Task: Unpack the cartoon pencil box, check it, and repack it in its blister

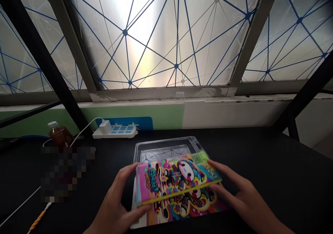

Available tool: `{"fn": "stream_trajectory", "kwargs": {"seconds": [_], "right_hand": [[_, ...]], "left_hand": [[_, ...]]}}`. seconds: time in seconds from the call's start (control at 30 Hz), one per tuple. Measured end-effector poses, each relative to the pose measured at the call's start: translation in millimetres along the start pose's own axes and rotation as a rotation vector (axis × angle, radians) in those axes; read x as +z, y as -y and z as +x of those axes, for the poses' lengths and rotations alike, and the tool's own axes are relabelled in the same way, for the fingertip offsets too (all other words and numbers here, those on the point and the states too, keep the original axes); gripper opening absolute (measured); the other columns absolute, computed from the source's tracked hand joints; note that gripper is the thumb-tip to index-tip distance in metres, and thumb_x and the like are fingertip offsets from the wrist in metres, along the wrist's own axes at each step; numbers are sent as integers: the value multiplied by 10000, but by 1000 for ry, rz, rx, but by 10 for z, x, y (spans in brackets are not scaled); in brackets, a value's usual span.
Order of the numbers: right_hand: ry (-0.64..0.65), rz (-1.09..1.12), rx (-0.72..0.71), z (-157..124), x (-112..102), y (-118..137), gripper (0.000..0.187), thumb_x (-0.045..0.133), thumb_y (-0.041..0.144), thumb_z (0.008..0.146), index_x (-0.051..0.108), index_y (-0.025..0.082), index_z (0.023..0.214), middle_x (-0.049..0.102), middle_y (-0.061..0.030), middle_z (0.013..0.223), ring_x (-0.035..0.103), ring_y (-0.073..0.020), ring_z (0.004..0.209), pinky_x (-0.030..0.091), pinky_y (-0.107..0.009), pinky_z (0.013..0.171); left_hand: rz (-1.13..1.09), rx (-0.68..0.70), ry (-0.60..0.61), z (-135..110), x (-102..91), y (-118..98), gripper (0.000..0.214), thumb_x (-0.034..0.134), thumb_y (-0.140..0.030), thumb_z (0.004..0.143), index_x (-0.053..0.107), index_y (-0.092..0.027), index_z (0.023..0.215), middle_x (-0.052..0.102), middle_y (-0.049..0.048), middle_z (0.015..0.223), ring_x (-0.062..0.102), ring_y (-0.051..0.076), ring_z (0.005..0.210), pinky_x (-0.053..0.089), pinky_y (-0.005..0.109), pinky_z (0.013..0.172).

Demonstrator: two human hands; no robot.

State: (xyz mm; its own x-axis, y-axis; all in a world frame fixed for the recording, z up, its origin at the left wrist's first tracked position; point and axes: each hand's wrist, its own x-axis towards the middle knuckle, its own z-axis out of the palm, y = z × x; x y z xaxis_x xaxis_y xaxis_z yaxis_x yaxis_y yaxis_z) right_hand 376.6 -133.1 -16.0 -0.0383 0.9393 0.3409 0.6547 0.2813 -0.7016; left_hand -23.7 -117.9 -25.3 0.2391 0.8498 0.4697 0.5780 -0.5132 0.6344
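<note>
The left hand (114, 201) and right hand (241, 199) are bare, with slim, tapering fingers (128, 171) and smooth backs. The left wrist (104, 225) and right forearm (272, 225) are bare too; the fingernails are too blurred to describe.

Light (139, 5) fills patterned windows (156, 36) above a partly green wall (168, 113) and black table (260, 149).

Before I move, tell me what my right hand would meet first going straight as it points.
Your right hand would meet the cartoon-printed pencil case first; its fingers seem to hold the right end, though depth is unclear.
</note>
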Motion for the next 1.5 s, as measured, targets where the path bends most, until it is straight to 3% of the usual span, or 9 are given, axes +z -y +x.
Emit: {"fn": "stream_trajectory", "kwargs": {"seconds": [0.1, 0.27, 0.5, 0.7, 0.9, 1.0, 1.07, 1.23, 1.5], "right_hand": [[-49, -17, 21, 362, -53, 54, 622, 649, 612, 968, 650, 257, 1479, 740, -104, 1414, 788, -326, 1128, 698, -356, 802], [-38, -135, -68, 840, 116, -137, 611, 587, 570, 1016, 618, 214, 1511, 734, -140, 1415, 741, -346, 1227, 651, -473, 963], [126, -203, -204, 783, 341, -321, 522, 522, 516, 1071, 641, 232, 1493, 633, -131, 1549, 573, -323, 1453, 526, -514, 1155], [144, -307, -348, 732, 331, -299, 509, 581, 419, 1072, 549, 271, 1558, 478, -148, 1679, 425, -356, 1558, 396, -646, 1224], [-5, -298, -734, 510, 405, 19, 255, 603, 191, 1025, 663, 233, 1268, 736, -134, 1273, 698, -268, 1188, 564, -437, 995], [184, -252, -653, 386, 513, 323, 193, 574, 222, 1032, 671, 213, 1199, 744, -107, 1102, 717, -230, 951, 597, -368, 802], [317, -271, -532, 353, 606, 511, 263, 591, 288, 1036, 664, 195, 1271, 742, -131, 1196, 715, -272, 1055, 609, -419, 872], [574, -392, -239, 406, 830, 796, 723, 733, 555, 944, 574, 115, 1495, 583, -236, 1543, 512, -457, 1432, 468, -643, 1144], [478, -384, -116, 375, 957, 802, 405, 808, 498, 889, 657, 189, 1105, 662, -147, 1190, 627, -358, 1107, 529, -566, 973]], "left_hand": [[23, 3, 24, 443, -28, -70, 779, 781, -497, 938, 413, -303, 1596, 586, 121, 1571, 594, 360, 1428, 537, 494, 1159], [162, 100, 71, 970, -27, 106, 640, 702, -453, 978, 521, -224, 1548, 591, 159, 1565, 494, 395, 1485, 375, 598, 1253], [136, -34, 250, 854, -5, 415, 584, 625, -441, 1041, 518, -246, 1581, 572, 157, 1582, 489, 358, 1500, 487, 529, 1192], [227, -14, 347, 851, -66, 479, 585, 611, -549, 1048, 537, -323, 1582, 358, 105, 1756, 294, 421, 1618, 411, 649, 1219], [305, 109, 269, 847, 80, 265, 523, 490, -494, 1111, 486, -298, 1595, 358, 113, 1755, 359, 393, 1597, 237, 708, 1283], [302, 147, 281, 957, 149, 33, 514, 487, -496, 1108, 531, -245, 1554, 370, 135, 1747, 362, 364, 1599, 262, 631, 1304], [262, 79, 323, 1057, 208, -87, 591, 438, -546, 1115, 486, -205, 1595, 322, 156, 1765, 315, 346, 1623, 360, 557, 1277], [423, -2, 459, 1239, 420, -142, 704, 359, -578, 1129, 279, -198, 1717, 103, 178, 1807, 79, 375, 1672, 171, 683, 1296], [415, 31, 568, 1239, 336, 36, 670, 356, -619, 1119, 390, -256, 1680, 220, 127, 1785, 135, 363, 1667, 128, 691, 1297]]}}
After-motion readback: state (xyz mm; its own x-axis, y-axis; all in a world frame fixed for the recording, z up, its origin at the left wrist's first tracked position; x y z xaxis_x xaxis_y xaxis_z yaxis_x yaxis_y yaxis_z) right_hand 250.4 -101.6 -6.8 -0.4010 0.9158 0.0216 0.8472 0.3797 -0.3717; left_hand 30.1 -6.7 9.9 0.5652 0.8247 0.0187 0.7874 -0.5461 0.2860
